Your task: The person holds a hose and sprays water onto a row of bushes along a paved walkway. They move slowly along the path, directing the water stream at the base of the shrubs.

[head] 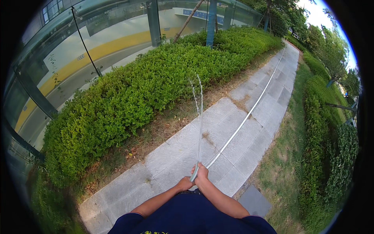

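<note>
My right hand grips a pale garden hose near its open end, in front of my waist. Just below and to its left, my left hand is closed on the same hose. Water streams from the hose end over the paving in two thin arcs towards a clipped green hedge. The long white run of the hose lies along the path and reaches my hands from the far end. Part of the hose between my palms is hidden.
A grey paved path curves away to the upper right, with dry soil and grass beside it. Glass panels stand behind the hedge. A tree trunk in blue wrapping rises from it. On the right are grass and another hedge.
</note>
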Tool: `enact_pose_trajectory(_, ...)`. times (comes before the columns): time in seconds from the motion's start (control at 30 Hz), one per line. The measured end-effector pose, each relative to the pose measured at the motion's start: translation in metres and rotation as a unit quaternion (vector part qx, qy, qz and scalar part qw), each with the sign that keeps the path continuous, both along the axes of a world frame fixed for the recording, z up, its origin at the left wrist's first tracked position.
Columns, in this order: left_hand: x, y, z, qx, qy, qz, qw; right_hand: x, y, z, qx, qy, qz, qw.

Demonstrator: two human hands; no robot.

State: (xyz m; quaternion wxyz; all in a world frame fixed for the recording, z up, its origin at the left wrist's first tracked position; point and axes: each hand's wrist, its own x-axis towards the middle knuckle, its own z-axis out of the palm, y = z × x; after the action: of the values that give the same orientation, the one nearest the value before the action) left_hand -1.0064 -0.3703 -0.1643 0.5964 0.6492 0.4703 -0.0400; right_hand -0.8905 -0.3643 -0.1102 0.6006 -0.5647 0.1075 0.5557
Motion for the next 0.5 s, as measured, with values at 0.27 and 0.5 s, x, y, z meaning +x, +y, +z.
enact_pose_trajectory(0.27,0.013,0.002,0.015,0.013,-0.015,-0.026,0.999,0.015,-0.005,-0.005,0.009,0.002,-0.031,0.999)
enact_pose_trajectory(0.5,0.008,0.006,0.0,-0.01,-0.011,-0.018,1.0,0.011,0.004,-0.013,-0.027,-0.012,-0.003,1.0)
